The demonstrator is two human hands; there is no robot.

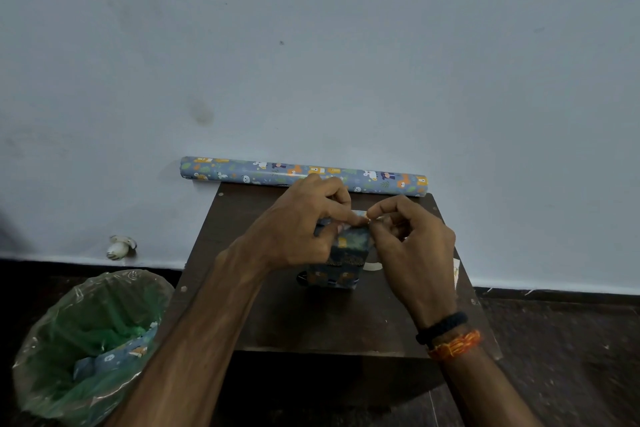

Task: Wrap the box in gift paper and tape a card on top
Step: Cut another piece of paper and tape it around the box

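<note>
A small box (337,265) covered in blue animal-print gift paper stands upright in the middle of a dark brown table (294,315). My left hand (304,222) grips the box's upper left side, thumb and fingers pinching the paper at the top. My right hand (412,243) pinches a small pale strip, apparently tape, at the box's top edge, its fingertips meeting those of the left hand. A pale roll of tape (372,266) shows just right of the box, mostly hidden by my right hand. A white card (456,272) peeks out at the table's right edge.
A roll of the same gift paper (242,172) lies along the table's far edge against the pale wall. A bin with a green liner (93,340) and paper scraps stands on the dark floor at the left. A white fitting (119,247) juts from the wall.
</note>
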